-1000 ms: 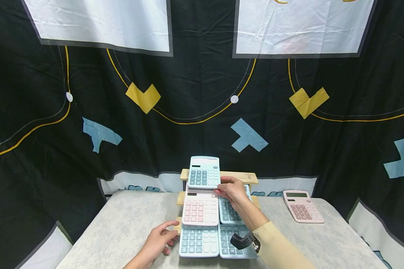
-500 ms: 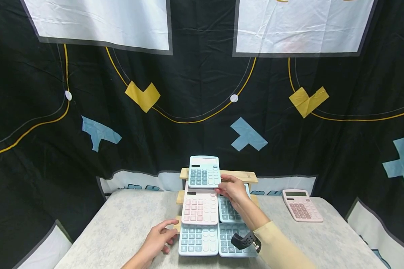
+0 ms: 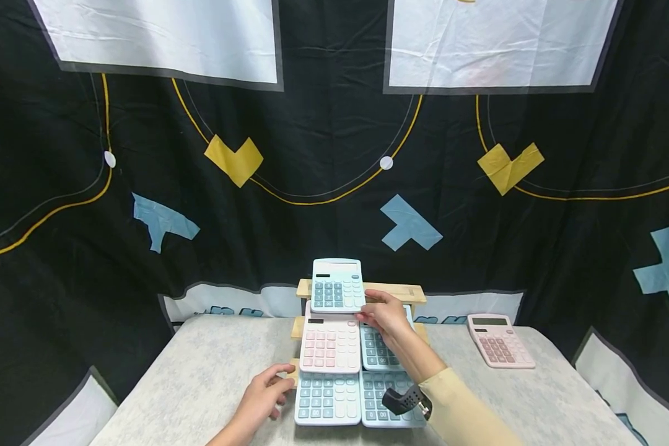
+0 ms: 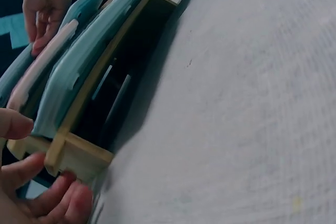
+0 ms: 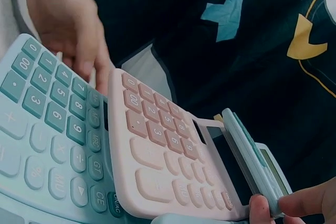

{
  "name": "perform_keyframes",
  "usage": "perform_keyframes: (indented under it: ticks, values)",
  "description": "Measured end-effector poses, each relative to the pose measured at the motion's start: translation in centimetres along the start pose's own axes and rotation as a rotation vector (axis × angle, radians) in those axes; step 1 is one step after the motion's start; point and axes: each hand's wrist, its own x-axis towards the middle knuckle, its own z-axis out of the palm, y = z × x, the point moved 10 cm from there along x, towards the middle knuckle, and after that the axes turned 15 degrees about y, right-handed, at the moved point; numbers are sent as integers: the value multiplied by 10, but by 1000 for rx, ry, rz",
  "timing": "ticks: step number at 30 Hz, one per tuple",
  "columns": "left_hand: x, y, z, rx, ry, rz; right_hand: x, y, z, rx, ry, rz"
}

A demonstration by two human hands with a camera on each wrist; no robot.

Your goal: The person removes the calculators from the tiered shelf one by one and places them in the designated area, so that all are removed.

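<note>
My right hand point(image 3: 383, 314) pinches the lower right corner of a light blue calculator point(image 3: 337, 286) at the top tier of a wooden stepped rack point(image 3: 396, 292). In the right wrist view, its fingertips point(image 5: 258, 208) lie at the edge of this calculator point(image 5: 252, 156). Below it leans a pink calculator point(image 3: 330, 342), beside another blue one point(image 3: 380, 350) partly hidden by my right arm. Two more blue calculators, left point(image 3: 327, 399) and right point(image 3: 376, 402), fill the lowest tier. My left hand point(image 3: 263, 396) has loosely bent fingers right at the rack's left end point(image 4: 79, 153), thumb apart.
A second pink calculator point(image 3: 500, 342) lies on the right of the grey table point(image 3: 201, 378). Behind the table hangs a black cloth point(image 3: 323, 241) with white panels and yellow and blue patches. A dark strap point(image 3: 401, 401) is around my right wrist.
Both hands and the calculators hold nearly the same places. Only a slight shift of the whole head view shows.
</note>
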Motion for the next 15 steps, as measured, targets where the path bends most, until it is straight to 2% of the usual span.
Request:
perform_keyframes:
  ticks: [4, 7, 11, 15]
  values:
    - [-1, 22, -14, 165, 134, 173, -1, -2, 1, -6, 3, 7]
    - [-4, 39, -19, 197, 198, 297, 0, -2, 1, -3, 8, 15]
    - [-6, 51, -15, 137, 175, 379, 0, -2, 1, -1, 10, 14]
    - [-5, 53, -8, 99, 133, 401, 0, 0, -1, -4, 12, 6]
